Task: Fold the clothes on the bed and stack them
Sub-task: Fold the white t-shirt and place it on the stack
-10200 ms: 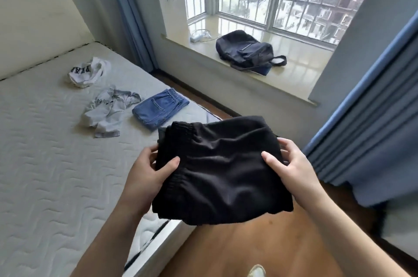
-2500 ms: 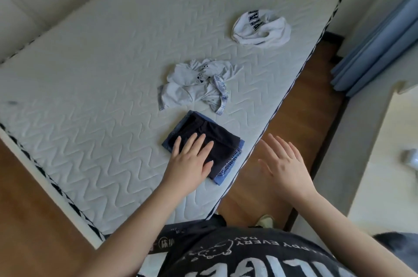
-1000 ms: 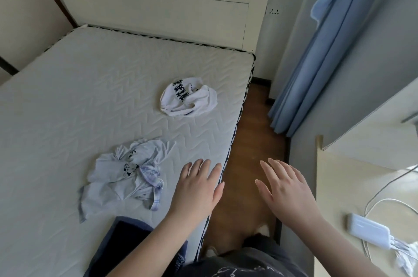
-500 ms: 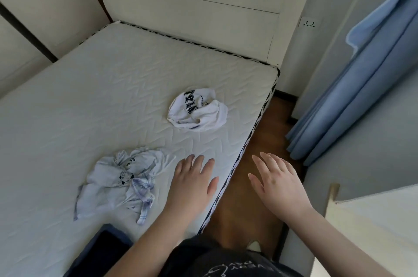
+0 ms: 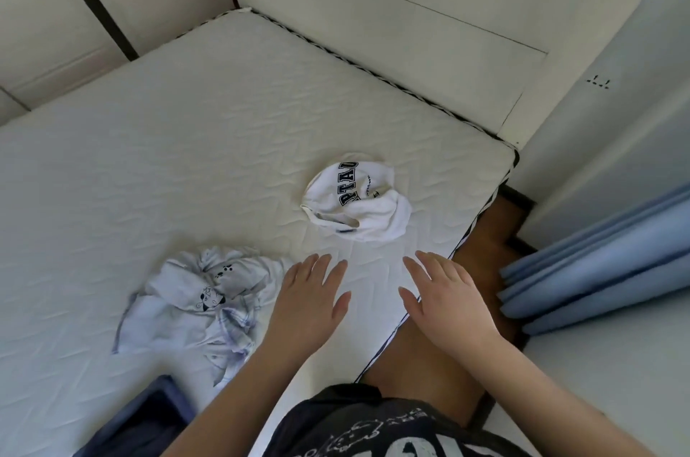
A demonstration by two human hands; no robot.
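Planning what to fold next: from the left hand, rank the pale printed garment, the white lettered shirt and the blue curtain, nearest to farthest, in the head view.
From the left hand:
1. Pale printed garment, crumpled just to its left.
2. White lettered shirt, bunched ahead near the mattress's right edge.
3. Blue curtain, far right, beyond the bed.

bare forearms point(image 5: 231, 393), black tee point(image 5: 392, 426) w/ white print

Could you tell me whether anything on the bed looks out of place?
Two garments lie crumpled, unfolded: a white lettered top near the white quilted mattress's right edge, and a pale printed shirt beside the left hand. Nothing looks spilled or damaged.
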